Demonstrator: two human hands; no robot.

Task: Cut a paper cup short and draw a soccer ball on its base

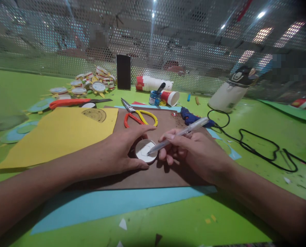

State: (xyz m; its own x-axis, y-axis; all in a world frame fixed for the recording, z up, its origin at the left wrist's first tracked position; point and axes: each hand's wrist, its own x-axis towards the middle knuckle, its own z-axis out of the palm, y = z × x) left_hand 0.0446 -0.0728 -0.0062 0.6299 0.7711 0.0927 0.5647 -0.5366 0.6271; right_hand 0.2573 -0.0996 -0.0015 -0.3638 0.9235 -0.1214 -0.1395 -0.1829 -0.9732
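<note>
My left hand (124, 149) curls its thumb and fingers around a small white paper-cup base (142, 151), holding it on the brown board (112, 176). Dark pen lines forming part of an angular figure show on the round white face. In my right hand (184, 147) is a clear-barrelled pen (187, 129), pinched near its lower end, its tip touching the white face. Just beyond my hands lie scissors (139, 115) with one red and one yellow handle. A yellow paper sheet (65, 137) with a protractor (94, 115) on it is at the left.
A blue glue gun (194, 118) with a black cord (256, 147) lies right. Behind are stacked paper cups (155, 83), a blue jar (154, 98), a phone (123, 72), a bottle (228, 92), and several turtle-like cup crafts (98, 86). An orange-handled cutter (70, 102) lies left.
</note>
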